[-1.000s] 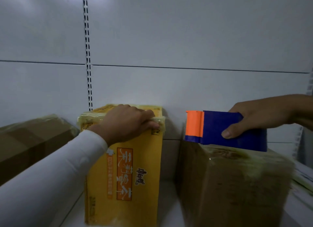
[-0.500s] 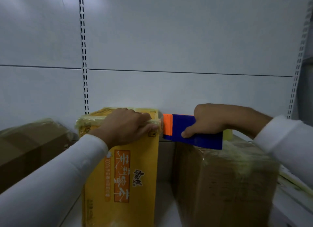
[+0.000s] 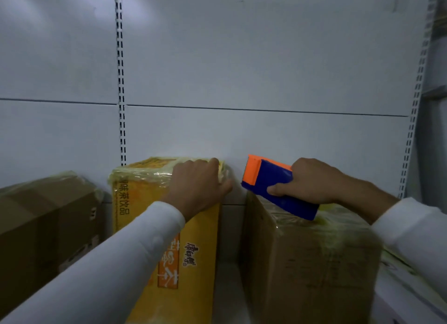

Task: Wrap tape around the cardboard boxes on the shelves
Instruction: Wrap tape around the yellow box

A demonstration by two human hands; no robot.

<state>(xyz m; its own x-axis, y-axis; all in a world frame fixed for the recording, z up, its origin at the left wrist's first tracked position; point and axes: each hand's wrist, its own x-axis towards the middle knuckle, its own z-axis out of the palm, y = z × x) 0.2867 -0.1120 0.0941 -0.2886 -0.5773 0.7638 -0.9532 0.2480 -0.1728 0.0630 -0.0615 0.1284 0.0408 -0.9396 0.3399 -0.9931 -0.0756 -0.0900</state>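
Since half a second ago the tape dispenser [image 3: 278, 188] is sitting farther right, a clear gap now showing between its orange cutter end and the yellow box [image 3: 167, 227], where before it was almost touching the box's top corner; the left hand [image 3: 198, 185] is keeping its place on that corner.

At the far left a plain brown box [image 3: 46, 227] with film over its top is standing on the shelf [image 3: 227, 294]. Just beside it the yellow box is standing upright against the white back panel [image 3: 242, 69], glossy tape wrinkling around its upper edge. The left hand, in a white sleeve [image 3: 108, 270], is lying over the box's top right corner, fingers [image 3: 212, 164] curled over the edge and pressing on the tape there, thumb down the right side.

Across a narrow gap of bare shelf, the right brown box [image 3: 309, 263], also film-wrapped, is standing upright. The right hand [image 3: 314, 181] is gripping the blue dispenser, fingers wrapping over its top and thumb pressing its near face, holding it tilted over this box's top left edge with the toothed orange end pointing toward the yellow box.
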